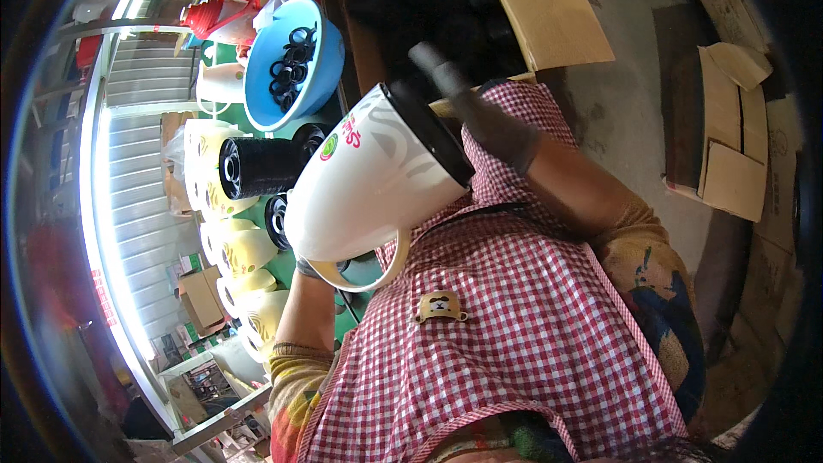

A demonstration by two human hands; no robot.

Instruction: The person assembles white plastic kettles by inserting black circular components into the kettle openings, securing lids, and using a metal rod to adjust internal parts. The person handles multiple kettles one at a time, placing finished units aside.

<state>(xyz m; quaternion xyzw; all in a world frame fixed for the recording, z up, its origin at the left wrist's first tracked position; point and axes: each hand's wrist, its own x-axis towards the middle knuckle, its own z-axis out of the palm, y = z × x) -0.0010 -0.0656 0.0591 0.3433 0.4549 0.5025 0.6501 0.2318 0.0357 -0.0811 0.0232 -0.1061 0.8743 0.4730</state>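
Note:
A large white plastic jug (pixel 360 180) with a printed grey pattern and a loop handle (pixel 394 270) is tilted in front of my apron. A black ring-like base (pixel 429 137) covers its end at the upper right. My left hand (pixel 356 271), in a dark glove, supports the jug from behind near the handle; most of its fingers are hidden. Beside the black base is my right hand (pixel 501 129), also gloved, slightly blurred, with a finger stretched toward the upper left. Nothing shows in it, and I cannot tell whether it touches the base.
Left of the jug, a green table bears stacked black rings (pixel 257 167), several cream jugs (pixel 244 249) and a blue basin (pixel 334 60) of small black parts. A red-topped jug (pixel 225 17) stands behind. An open cardboard box (pixel 549 9) of black parts lies ahead; flattened cardboard (pixel 733 154) is right.

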